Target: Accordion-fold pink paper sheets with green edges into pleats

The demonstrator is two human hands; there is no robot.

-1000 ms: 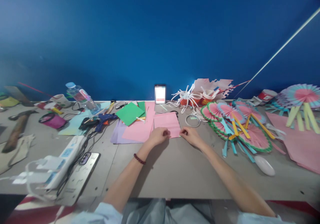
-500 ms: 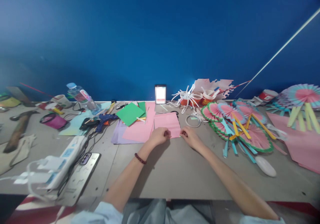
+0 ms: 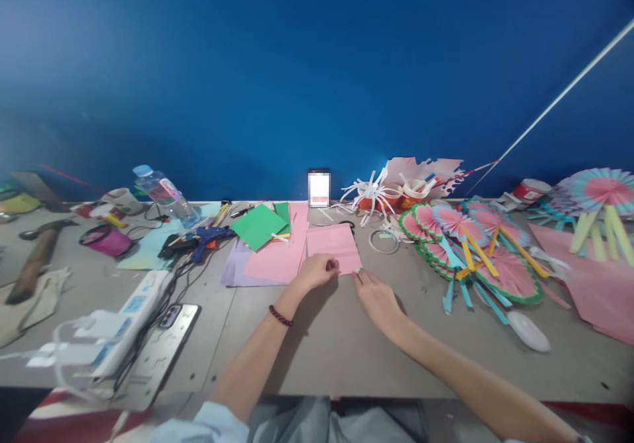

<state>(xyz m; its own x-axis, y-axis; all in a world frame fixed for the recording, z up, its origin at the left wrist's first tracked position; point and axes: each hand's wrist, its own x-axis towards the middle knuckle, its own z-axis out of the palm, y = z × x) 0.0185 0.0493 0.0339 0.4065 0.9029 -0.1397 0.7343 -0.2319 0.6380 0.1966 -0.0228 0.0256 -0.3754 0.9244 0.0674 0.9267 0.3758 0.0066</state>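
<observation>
- The flat pink paper sheet (image 3: 331,247) lay on the grey table (image 3: 327,344), just beyond both hands.
- The left hand (image 3: 316,272) pinched its near edge, fingers curled.
- The right hand (image 3: 376,296) rested palm-down beside its near right corner, fingertips touching.
- A green paper square (image 3: 257,225) lay far left; pleated pink paper fans (image 3: 470,248) lay right.

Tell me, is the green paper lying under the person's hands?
No, the green paper lies farther back; both hands rest at the pink sheet.
</observation>
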